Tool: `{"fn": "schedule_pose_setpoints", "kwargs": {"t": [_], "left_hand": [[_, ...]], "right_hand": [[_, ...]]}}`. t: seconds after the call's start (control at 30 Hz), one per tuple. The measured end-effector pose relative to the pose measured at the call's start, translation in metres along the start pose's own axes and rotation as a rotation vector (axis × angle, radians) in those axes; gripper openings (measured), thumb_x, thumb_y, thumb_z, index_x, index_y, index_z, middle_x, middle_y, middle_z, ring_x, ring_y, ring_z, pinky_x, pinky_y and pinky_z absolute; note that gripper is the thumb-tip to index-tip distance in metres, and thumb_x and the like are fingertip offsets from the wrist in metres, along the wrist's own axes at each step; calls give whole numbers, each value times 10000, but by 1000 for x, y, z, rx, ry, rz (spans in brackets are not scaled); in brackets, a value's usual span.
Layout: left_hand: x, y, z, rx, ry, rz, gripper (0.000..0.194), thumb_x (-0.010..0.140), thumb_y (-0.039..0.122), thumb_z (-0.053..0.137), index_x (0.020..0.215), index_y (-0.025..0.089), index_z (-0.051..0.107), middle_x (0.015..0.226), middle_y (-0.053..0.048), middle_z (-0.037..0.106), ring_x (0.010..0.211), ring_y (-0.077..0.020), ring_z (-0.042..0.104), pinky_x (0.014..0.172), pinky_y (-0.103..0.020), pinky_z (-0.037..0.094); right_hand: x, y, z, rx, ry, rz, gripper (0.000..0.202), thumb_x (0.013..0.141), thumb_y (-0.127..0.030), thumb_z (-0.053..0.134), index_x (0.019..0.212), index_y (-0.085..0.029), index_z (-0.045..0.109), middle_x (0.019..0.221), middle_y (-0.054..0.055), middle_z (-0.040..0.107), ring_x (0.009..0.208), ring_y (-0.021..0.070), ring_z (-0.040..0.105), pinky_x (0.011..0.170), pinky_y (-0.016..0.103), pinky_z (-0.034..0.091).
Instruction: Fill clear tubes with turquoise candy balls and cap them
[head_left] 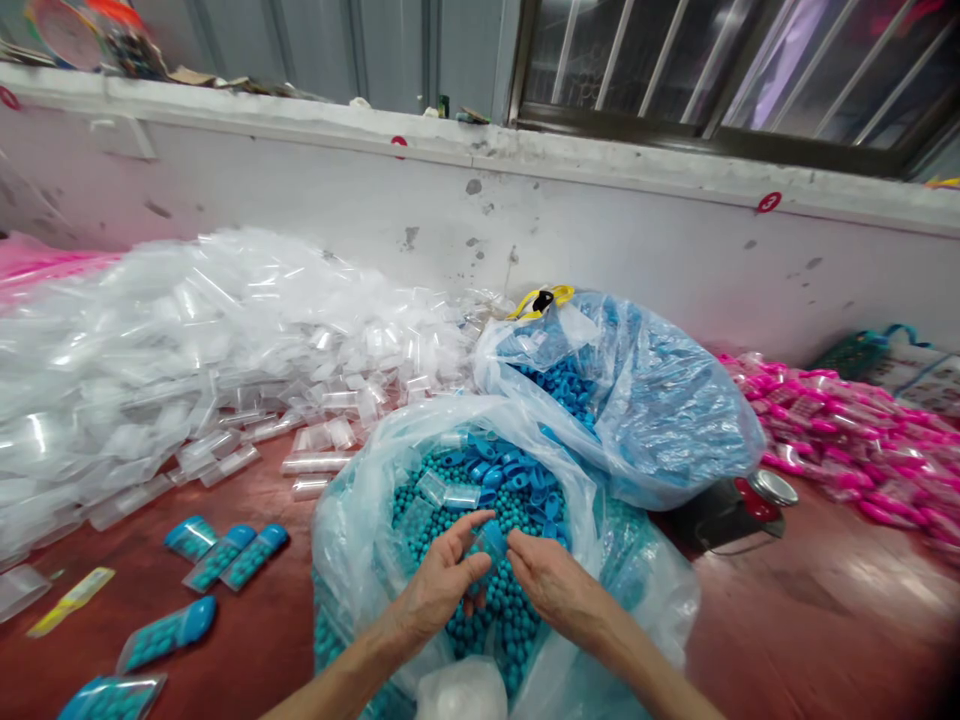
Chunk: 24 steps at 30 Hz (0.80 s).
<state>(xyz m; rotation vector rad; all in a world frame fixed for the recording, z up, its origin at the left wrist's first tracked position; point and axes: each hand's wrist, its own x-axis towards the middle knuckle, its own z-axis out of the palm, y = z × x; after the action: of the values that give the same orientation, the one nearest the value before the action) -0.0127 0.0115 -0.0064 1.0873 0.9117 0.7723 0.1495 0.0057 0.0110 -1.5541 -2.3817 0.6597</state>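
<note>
My left hand (446, 570) is closed around a small clear plastic case with a blue cap (491, 540), held tilted above an open bag. Close against the cap's right side is my right hand (551, 580), its fingers drawn together; whatever they may hold is hidden. Below both hands, the clear plastic bag (345, 500) holds many teal beads (517, 620). Loose blue caps (529, 480) and some empty clear cases (459, 496) lie on top of the beads.
Filled, capped cases (169, 632) lie on the red table (255, 650) at left, near a yellow cutter (71, 602). Behind them rises a heap of clear cases (225, 340). A second bag of blue caps (667, 400), a dark can (727, 515) and pink packages (855, 440) stand rightward.
</note>
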Motion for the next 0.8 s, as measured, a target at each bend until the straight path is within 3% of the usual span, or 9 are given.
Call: {"fn": "schedule_pose_setpoints", "kwargs": {"t": [0.2, 0.3, 0.37, 0.43, 0.63, 0.8], "left_hand": [[-1, -4, -2, 35, -8, 37, 386, 744, 334, 515, 1092, 194, 421, 665, 55, 465, 360, -39, 459, 305, -140, 320], [-2, -5, -2, 38, 0, 60, 423, 768, 331, 486, 1157, 209, 375, 671, 51, 477, 379, -55, 481, 321, -154, 355], [-3, -4, -1, 53, 8, 60, 470, 766, 329, 487, 1198, 199, 357, 672, 45, 485, 393, -63, 487, 331, -163, 365], [-4, -4, 0, 80, 38, 50, 486, 762, 326, 488, 1208, 171, 375, 634, 49, 469, 385, -60, 465, 326, -159, 342], [-6, -7, -2, 127, 63, 38, 425, 763, 316, 472, 1158, 163, 433, 621, 52, 475, 352, -36, 407, 321, -152, 289], [-8, -3, 1, 161, 38, 79, 267, 757, 293, 486, 1000, 182, 505, 700, 41, 515, 356, -11, 363, 343, -150, 306]], "right_hand": [[-5, -4, -11, -105, -48, -64, 259, 881, -201, 277, 732, -194, 488, 654, -9, 534, 573, 113, 472, 542, 221, 311], [-4, -3, -7, -15, -31, -40, 273, 893, -235, 267, 982, -184, 520, 806, 42, 613, 713, 148, 562, 628, 234, 384], [-5, -1, -2, 53, -3, -40, 338, 893, -239, 274, 1192, -188, 423, 948, 71, 622, 845, 165, 577, 706, 246, 407], [-5, -1, 1, 79, 14, -61, 392, 892, -227, 270, 1273, -194, 353, 1001, 80, 617, 908, 175, 570, 751, 260, 415], [-9, -3, -3, 188, -5, -159, 368, 902, -219, 257, 1235, -228, 414, 882, 30, 637, 796, 149, 582, 714, 238, 433], [-12, 1, 4, 46, -6, -159, 388, 883, -189, 270, 1239, -191, 426, 814, 53, 607, 746, 165, 566, 682, 265, 434]]}}
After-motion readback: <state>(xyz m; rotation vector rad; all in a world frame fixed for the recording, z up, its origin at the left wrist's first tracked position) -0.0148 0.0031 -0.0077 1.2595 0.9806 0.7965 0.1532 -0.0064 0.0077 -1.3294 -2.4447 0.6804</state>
